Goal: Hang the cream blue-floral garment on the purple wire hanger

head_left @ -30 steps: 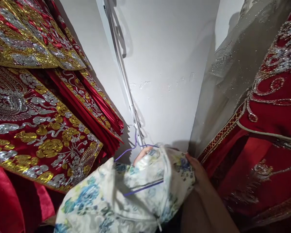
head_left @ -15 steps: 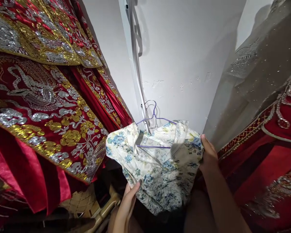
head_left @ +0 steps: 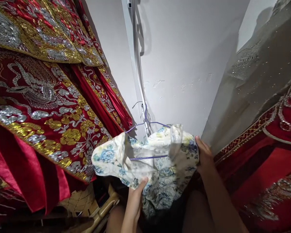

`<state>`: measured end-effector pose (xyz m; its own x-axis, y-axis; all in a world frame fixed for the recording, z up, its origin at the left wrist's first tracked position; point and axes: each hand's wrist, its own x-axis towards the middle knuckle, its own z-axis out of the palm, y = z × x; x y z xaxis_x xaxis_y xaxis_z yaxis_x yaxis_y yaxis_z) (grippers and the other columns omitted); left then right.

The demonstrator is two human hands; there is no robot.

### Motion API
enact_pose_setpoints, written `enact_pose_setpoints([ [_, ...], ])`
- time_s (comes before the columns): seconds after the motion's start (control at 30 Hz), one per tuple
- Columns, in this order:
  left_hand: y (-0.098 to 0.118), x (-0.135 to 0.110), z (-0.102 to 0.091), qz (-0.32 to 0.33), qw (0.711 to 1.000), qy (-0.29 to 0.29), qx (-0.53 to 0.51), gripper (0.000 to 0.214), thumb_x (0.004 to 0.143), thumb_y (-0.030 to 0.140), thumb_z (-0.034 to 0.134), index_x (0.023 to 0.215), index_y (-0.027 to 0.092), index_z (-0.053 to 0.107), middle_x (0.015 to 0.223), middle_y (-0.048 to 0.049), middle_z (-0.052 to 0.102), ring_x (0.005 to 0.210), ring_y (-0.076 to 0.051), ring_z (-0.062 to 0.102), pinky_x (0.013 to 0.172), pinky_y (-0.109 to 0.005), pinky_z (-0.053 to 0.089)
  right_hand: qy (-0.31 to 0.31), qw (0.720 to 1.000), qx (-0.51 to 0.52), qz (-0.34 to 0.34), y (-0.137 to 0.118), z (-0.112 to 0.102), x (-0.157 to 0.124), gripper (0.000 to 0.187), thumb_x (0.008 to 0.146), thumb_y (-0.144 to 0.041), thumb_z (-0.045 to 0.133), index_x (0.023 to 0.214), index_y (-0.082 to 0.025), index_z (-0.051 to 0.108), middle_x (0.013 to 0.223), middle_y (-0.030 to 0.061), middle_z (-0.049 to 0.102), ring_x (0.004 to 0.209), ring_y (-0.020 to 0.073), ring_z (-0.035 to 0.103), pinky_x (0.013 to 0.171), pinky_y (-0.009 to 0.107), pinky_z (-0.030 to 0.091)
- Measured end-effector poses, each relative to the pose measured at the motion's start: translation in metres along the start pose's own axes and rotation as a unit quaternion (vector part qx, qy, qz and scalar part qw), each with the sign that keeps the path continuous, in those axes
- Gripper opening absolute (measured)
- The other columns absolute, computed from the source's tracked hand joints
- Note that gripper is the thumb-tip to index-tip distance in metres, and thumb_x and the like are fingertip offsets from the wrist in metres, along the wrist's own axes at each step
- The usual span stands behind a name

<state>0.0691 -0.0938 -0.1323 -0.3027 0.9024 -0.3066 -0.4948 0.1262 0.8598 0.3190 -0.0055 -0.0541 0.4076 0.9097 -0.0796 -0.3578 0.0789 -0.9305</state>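
A white floral blouse with blue flowers hangs on a thin purple hanger in front of me. The hanger's bar shows through the open neckline, and its hook stands up beside a narrow metal upright. My left hand pinches the front of the blouse below the neckline, thumb on top of the cloth. My right hand grips the right shoulder edge, its fingers behind the fabric. The blouse's lower part falls into shadow between my knees.
Red garments with gold and silver embroidery hang close on the left. More red beaded cloth hangs at the right, below sheer sparkly fabric. A white metal upright runs along the white wall. A bamboo-like frame lies low left.
The blouse and hanger have shifted left and tilted, with the left shoulder lower. My left hand has moved right and slightly up on the cloth; my right hand has moved slightly left.
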Motion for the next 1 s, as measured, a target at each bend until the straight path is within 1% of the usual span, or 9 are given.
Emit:
enact_pose_setpoints([
  [0.13, -0.015, -0.002, -0.014, -0.022, 0.999, 0.0, 0.045, 0.077, 0.064, 0.028, 0.085, 0.134, 0.018, 0.056, 0.13, -0.0132, 0.067, 0.132, -0.032, 0.055, 0.117, -0.043, 0.036, -0.003, 1.0, -0.014, -0.027, 0.043, -0.034, -0.011, 0.055, 0.075, -0.064, 0.072, 0.108, -0.02, 0.069, 0.098, 0.0071, 0.074, 0.096, 0.0305, 0.069, 0.074, 0.037, 0.056],
  [0.3, -0.011, -0.001, -0.019, -0.054, 0.997, -0.015, 0.057, 0.076, 0.057, 0.026, 0.088, 0.128, 0.017, 0.062, 0.123, -0.0132, 0.07, 0.126, -0.034, 0.059, 0.115, -0.045, 0.037, 0.12, 0.97, -0.139, -0.158, 0.083, -0.046, -0.034, 0.051, 0.08, -0.059, 0.068, 0.116, -0.024, 0.06, 0.117, 0.007, 0.065, 0.111, 0.0272, 0.059, 0.09, 0.037, 0.048],
  [0.4, -0.009, -0.001, -0.018, -0.063, 0.996, -0.016, 0.061, 0.076, 0.056, 0.025, 0.088, 0.127, 0.017, 0.063, 0.121, -0.0128, 0.071, 0.125, -0.034, 0.06, 0.115, -0.044, 0.036, -0.048, 0.969, -0.216, -0.11, 0.094, -0.029, -0.055, 0.036, 0.087, -0.058, 0.06, 0.085, -0.022, 0.062, 0.086, 0.0051, 0.066, 0.084, 0.024, 0.059, 0.078, 0.036, 0.047],
  [0.47, -0.008, -0.002, -0.019, -0.067, 0.996, -0.021, 0.057, 0.077, 0.056, 0.026, 0.089, 0.128, 0.017, 0.063, 0.12, -0.013, 0.071, 0.123, -0.034, 0.062, 0.114, -0.045, 0.038, -0.249, 0.936, -0.248, -0.029, 0.1, -0.012, -0.069, 0.043, 0.091, -0.058, 0.054, 0.068, -0.023, 0.056, 0.065, 0.0019, 0.059, 0.067, 0.0207, 0.056, 0.067, 0.034, 0.044],
  [0.53, -0.007, -0.005, -0.021, -0.074, 0.996, -0.032, 0.049, 0.078, 0.057, 0.027, 0.089, 0.13, 0.017, 0.062, 0.121, -0.013, 0.071, 0.12, -0.034, 0.063, 0.112, -0.045, 0.04, -0.362, 0.897, -0.251, 0.021, 0.108, 0.002, -0.081, 0.049, 0.095, -0.061, 0.048, 0.064, -0.022, 0.051, 0.057, 0.0002, 0.055, 0.06, 0.0184, 0.053, 0.063, 0.032, 0.041],
  [0.7, -0.005, -0.008, -0.026, -0.079, 0.996, -0.032, 0.024, 0.073, 0.064, 0.027, 0.086, 0.131, 0.02, 0.058, 0.121, -0.0128, 0.07, 0.12, -0.032, 0.063, 0.108, -0.044, 0.045, -0.371, 0.903, -0.212, 0.042, 0.125, 0.016, -0.092, 0.059, 0.092, -0.072, 0.043, 0.061, -0.021, 0.045, 0.051, -0.004, 0.041, 0.049, 0.0123, 0.037, 0.051, 0.028, 0.027],
  [0.83, -0.017, -0.004, -0.023, 0.068, 0.991, 0.079, 0.078, 0.069, 0.073, 0.034, 0.078, 0.135, 0.021, 0.049, 0.135, -0.0139, 0.059, 0.131, -0.032, 0.053, 0.113, -0.045, 0.039, -0.352, 0.914, -0.2, 0.04, 0.126, 0.01, -0.086, 0.053, 0.091, -0.069, 0.048, 0.071, -0.02, 0.053, 0.051, -0.0055, 0.039, 0.049, 0.0124, 0.035, 0.05, 0.027, 0.025],
  [0.93, -0.036, -0.002, -0.016, 0.283, 0.917, 0.225, 0.168, 0.065, 0.077, 0.041, 0.074, 0.133, 0.023, 0.046, 0.144, -0.0129, 0.046, 0.137, -0.03, 0.043, 0.115, -0.042, 0.034, -0.335, 0.921, -0.193, 0.034, 0.123, 0.004, -0.085, 0.046, 0.091, -0.063, 0.051, 0.071, -0.021, 0.051, 0.052, -0.0054, 0.041, 0.05, 0.0125, 0.036, 0.052, 0.027, 0.028],
  [1.0, -0.05, -0.003, -0.008, 0.342, 0.893, 0.185, 0.228, 0.055, 0.077, 0.04, 0.074, 0.124, 0.023, 0.052, 0.136, -0.0124, 0.051, 0.128, -0.029, 0.049, 0.111, -0.038, 0.038, -0.345, 0.919, -0.187, 0.032, 0.12, 0.003, -0.086, 0.041, 0.091, -0.057, 0.054, 0.071, -0.021, 0.052, 0.053, -0.0045, 0.046, 0.051, 0.0132, 0.041, 0.053, 0.027, 0.031],
])
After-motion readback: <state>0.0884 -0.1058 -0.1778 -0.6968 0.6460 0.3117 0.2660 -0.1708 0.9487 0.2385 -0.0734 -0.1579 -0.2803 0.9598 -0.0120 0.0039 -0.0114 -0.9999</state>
